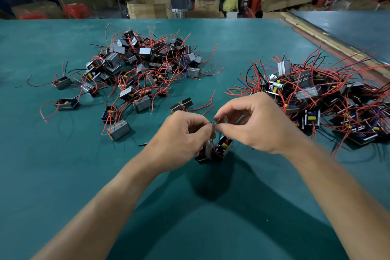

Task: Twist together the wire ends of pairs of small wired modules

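Two small black wired modules (219, 150) hang side by side just above the green table (63, 175), below my hands. Their red wire ends (214, 123) meet between my fingertips. My left hand (183, 135) pinches the wires from the left with thumb and forefinger. My right hand (255, 122) pinches the same wire ends from the right, its other fingers curled above. The left module is partly hidden behind my left hand.
A heap of loose modules with red and black wires (143, 65) lies at the back centre-left. A second tangled heap (316, 99) lies at the right. Single modules (118, 132) are scattered nearby. Cardboard boxes (149, 7) stand beyond the table's far edge.
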